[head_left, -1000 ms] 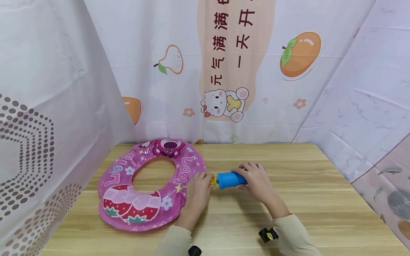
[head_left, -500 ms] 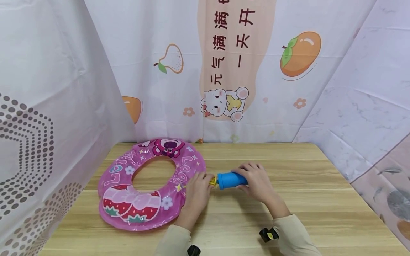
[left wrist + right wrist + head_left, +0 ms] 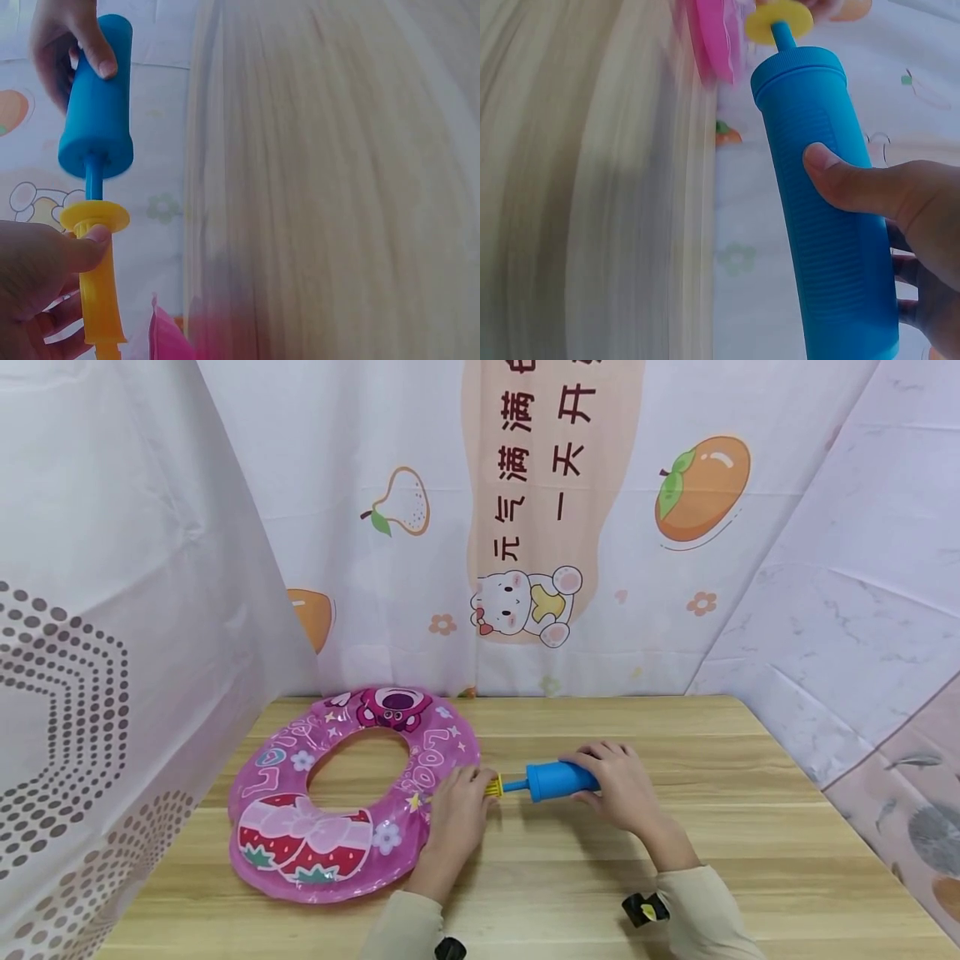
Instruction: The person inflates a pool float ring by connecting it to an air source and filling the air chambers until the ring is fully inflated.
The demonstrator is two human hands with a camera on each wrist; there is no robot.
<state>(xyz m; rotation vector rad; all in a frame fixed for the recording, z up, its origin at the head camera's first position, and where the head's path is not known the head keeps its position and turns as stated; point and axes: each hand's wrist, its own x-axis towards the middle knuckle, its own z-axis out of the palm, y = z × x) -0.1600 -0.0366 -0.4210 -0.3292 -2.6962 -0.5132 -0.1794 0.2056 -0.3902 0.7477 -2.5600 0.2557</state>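
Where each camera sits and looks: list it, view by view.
Head: head-worn, facing forward and down over the pink inflatable plastic ring; left hand, right hand, beige sleeves show.
Left wrist: on that wrist, facing the flanged yellow plastic piece; both hands show.
Right wrist: on that wrist, facing the blue plastic cylinder; right hand shows, left barely.
Both wrist views share the piece and cylinder.

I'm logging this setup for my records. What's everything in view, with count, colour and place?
Inflatable ring: one, pink with prints, on the table's left side
Hand pump: one, blue and yellow, right of the ring
Table: one, light wood-toned, under the ring
Back cloth: one, white with printed fruit, behind the table
Side cloths: at least two, pale, patterned, left and right
Wrist devices: two, black, by the sleeves
Sleeves: two, beige, on the forearms
Left hand: one, bare, gripping the yellow end
Right hand: one, bare, gripping the blue barrel
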